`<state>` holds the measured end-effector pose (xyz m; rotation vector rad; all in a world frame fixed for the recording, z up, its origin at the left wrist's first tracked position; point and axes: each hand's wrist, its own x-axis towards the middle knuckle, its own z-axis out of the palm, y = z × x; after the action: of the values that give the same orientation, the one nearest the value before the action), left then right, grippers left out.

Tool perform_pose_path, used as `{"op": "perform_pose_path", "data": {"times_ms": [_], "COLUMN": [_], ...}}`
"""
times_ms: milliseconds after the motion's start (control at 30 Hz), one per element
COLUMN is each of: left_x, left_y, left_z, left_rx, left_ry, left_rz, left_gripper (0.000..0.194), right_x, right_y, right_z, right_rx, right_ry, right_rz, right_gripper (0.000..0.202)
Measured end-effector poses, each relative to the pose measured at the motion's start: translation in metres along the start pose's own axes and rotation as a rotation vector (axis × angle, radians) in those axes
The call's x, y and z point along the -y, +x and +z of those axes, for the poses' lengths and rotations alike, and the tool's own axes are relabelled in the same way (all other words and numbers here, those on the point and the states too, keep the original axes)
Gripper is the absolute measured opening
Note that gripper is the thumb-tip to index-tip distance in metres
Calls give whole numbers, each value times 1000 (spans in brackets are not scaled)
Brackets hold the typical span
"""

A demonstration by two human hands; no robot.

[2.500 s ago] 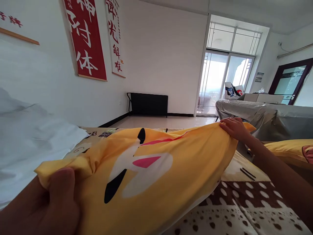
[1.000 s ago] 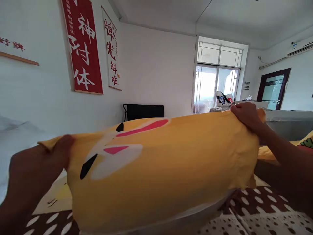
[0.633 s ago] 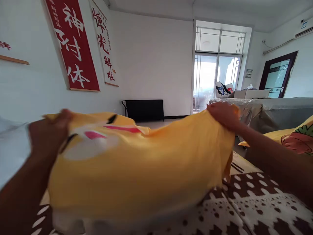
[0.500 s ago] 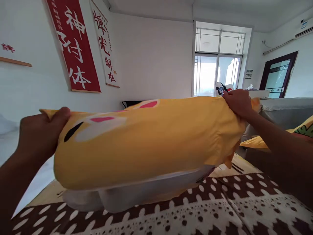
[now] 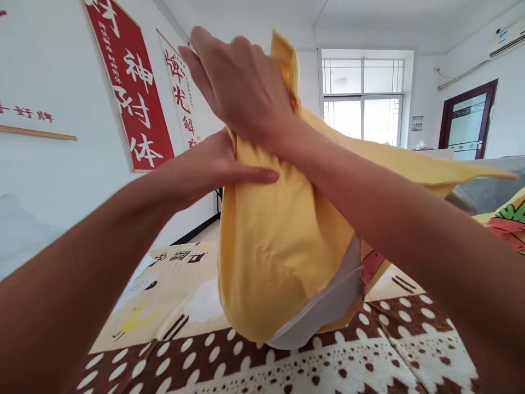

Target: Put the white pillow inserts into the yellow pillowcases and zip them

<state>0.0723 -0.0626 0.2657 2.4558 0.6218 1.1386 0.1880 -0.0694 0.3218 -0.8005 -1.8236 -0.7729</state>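
Note:
A yellow pillowcase hangs bunched and upright in front of me, partly around a pale grey-white pillow that shows below its open edge. My left hand grips the pillowcase's upper left side, the thumb lying across the front and the other fingers hidden behind. Just above it, my right hand reaches over from the right, closed at the bunched top; its fingertips are hidden. A yellow corner sticks up beside the right hand, and a loose flap stretches off to the right.
Beneath is a patterned blanket with brown and cream bands. Yellow fabric with a carrot print lies at the right edge. Behind stand a grey covered piece of furniture, a window, a door and wall scrolls.
Both hands have come together from opposite ends of the pillowcase, my right hand travelling up and left. The pillowcase has gone from stretched out sideways to gathered and upright.

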Motion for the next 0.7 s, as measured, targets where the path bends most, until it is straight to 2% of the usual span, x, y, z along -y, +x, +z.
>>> {"op": "perform_pose_path", "data": {"times_ms": [33, 100, 167, 233, 300, 400, 467, 500, 567, 633, 700], "left_x": [-4, -4, 2, 9, 20, 40, 50, 53, 56, 55, 55], "left_y": [4, 9, 12, 15, 17, 16, 12, 9, 5, 1, -2], "left_z": [8, 16, 17, 10, -3, -27, -39, -44, -50, -52, -54], "left_rx": [-66, -294, -519, -659, -748, -854, -929, -959, -1000, -1004, -1005], "left_ry": [-23, -41, -2, 104, 228, 327, 347, 351, 349, 341, 340], "left_rz": [-15, -45, -51, -36, -33, -95, -179, -214, -266, -294, -313], "left_gripper": [65, 37, 17, 13, 19, 27, 28, 28, 30, 36, 39], "right_x": [3, 3, -3, -13, -30, -65, -87, -97, -112, -122, -131], "right_y": [-4, -5, 0, 4, 3, -12, -28, -37, -53, -66, -78], "right_z": [8, 13, 4, -16, -40, -69, -79, -81, -83, -86, -91], "right_rx": [-82, -249, -279, -163, 81, 485, 686, 748, 808, 814, 698], "right_ry": [-8, 1, 54, 72, 29, -222, -341, -319, -159, 18, -23], "right_rz": [-9, -17, -94, -216, -233, 53, 283, 375, 486, 493, 519], "right_gripper": [19, 25, 25, 25, 43, 65, 64, 62, 62, 58, 49]}}
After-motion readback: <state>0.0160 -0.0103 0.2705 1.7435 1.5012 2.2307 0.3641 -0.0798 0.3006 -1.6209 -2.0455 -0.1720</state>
